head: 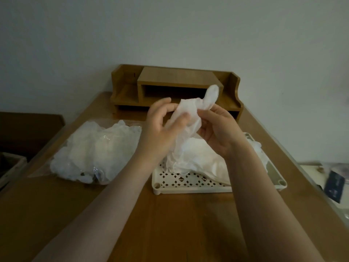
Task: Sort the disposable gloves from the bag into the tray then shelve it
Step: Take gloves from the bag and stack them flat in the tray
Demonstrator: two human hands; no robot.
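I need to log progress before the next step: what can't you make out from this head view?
- How many gloves remain in the bag: a crumpled translucent mass, head view.
- Count of gloves in the tray: piled together, partly behind the right hand and forearm.
- Whether the left hand and right hand hold one glove or several: folds blur together.
- Dark items at the right edge: blurred and cut off.

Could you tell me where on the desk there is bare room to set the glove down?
Bare wood spans the near desk, in front of the bag and tray. A narrow strip runs between them. The tray's near-left corner is bare; the rest is heaped with gloves.
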